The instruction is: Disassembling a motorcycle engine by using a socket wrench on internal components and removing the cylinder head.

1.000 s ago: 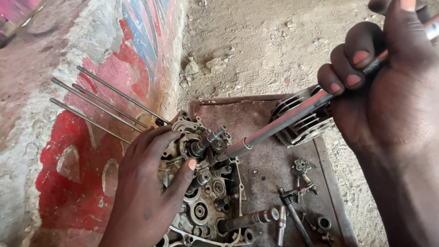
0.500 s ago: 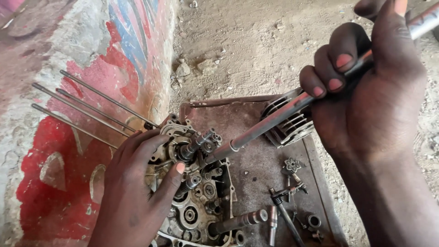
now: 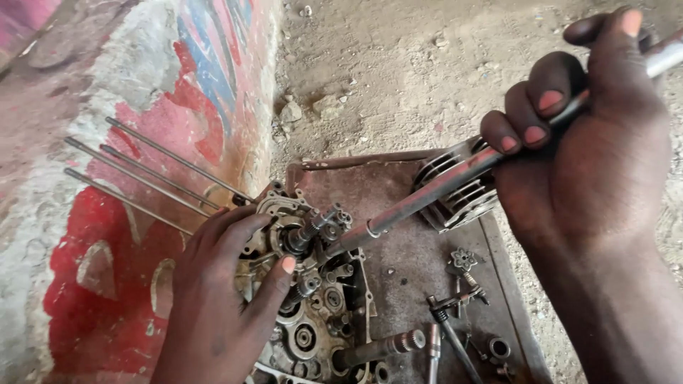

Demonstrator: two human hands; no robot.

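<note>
Right hand (image 3: 597, 142) fisted around metal rod (image 3: 427, 199), left hand (image 3: 220, 299) flat on engine case (image 3: 313, 320)

The right hand (image 3: 597, 142) has slid up and rightward along the rod (image 3: 441, 192), so its grip now sits nearer the frame's upper right corner than a second ago. The rod's tip stays in the engine case (image 3: 313, 299), though its shaft lies a little flatter. The left hand (image 3: 220, 299) has drawn lower and leftward on the case, baring more of the shaft stubs (thumb now beside them). The whole scene has drifted slightly downward in the view.
</note>
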